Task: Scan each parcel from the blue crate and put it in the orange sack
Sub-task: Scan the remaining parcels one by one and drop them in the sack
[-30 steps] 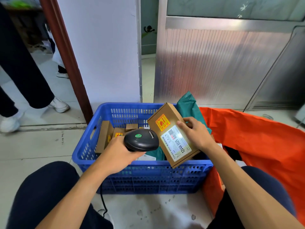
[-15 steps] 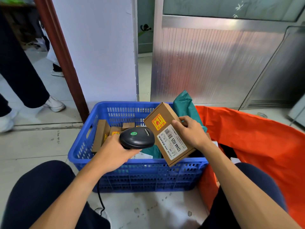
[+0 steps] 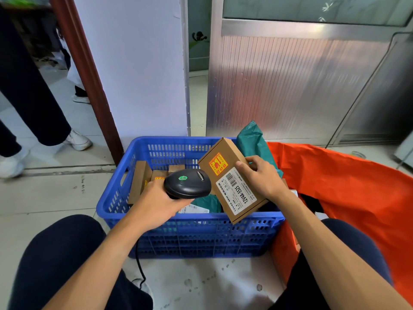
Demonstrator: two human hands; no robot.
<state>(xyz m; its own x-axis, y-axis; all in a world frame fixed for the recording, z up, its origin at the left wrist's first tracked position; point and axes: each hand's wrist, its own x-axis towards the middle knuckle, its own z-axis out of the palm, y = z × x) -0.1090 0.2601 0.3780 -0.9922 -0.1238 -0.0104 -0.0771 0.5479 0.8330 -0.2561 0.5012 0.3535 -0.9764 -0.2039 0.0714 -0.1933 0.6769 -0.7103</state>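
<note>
A blue crate (image 3: 201, 229) stands on the floor between my knees. My right hand (image 3: 261, 177) grips a flat cardboard parcel (image 3: 223, 153) with a white barcode label and an orange sticker, tilted above the crate's right side. My left hand (image 3: 156, 202) holds a black barcode scanner (image 3: 187, 183) right beside the parcel's label. Inside the crate lie several small cardboard boxes (image 3: 139, 182) and green mailer bags (image 3: 252, 142). The orange sack (image 3: 348, 193) lies open to the right of the crate.
A white wall with a brown door frame (image 3: 89, 86) rises behind the crate, and a ribbed metal door (image 3: 290, 86) stands at the back right. Another person's legs and white shoes (image 3: 78, 139) are at the left. The scanner's black cable (image 3: 139, 267) hangs down by my left knee.
The parcel and scanner stay close together above the crate; the scanner has drawn slightly nearer the label. The view has shifted a little.
</note>
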